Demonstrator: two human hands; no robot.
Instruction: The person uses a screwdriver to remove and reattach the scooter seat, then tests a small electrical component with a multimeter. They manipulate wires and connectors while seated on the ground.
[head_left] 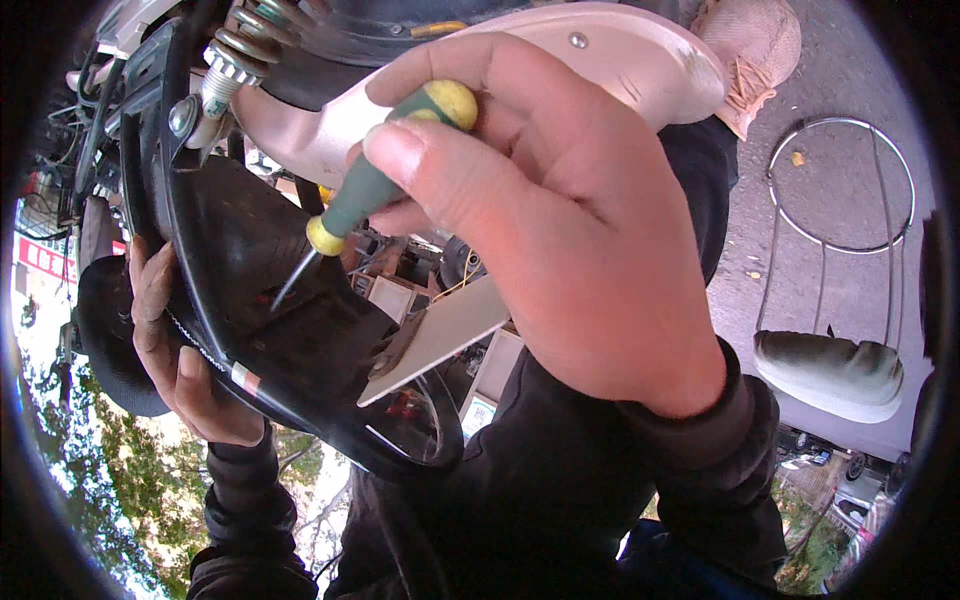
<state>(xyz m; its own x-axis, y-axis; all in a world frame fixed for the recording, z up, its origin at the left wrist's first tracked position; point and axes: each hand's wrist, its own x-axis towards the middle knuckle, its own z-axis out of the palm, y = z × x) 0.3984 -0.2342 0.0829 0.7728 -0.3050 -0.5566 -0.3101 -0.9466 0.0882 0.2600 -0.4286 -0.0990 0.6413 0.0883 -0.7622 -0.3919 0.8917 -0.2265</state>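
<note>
My right hand (590, 230) is closed around the green and yellow handle of a screwdriver (365, 190). Its thin metal shaft slants down and left into a black, hollow vehicle part (255, 250); I cannot tell whether the tip touches a screw. Against the outer side of the curved black frame (205, 290) lies my left hand (185, 360), fingers stretched along the frame and thumb apart. Part of that hand is hidden by the frame. Just beyond my right hand is a pale pink metal arm (640, 60).
A coil-spring shock absorber (235, 65) is bolted at the upper left. Beside the frame is a dark rounded thing (115, 335). A flat pale board (440, 340) juts out under my right hand. On the right, a wire-framed stool (830, 385) stands on grey pavement.
</note>
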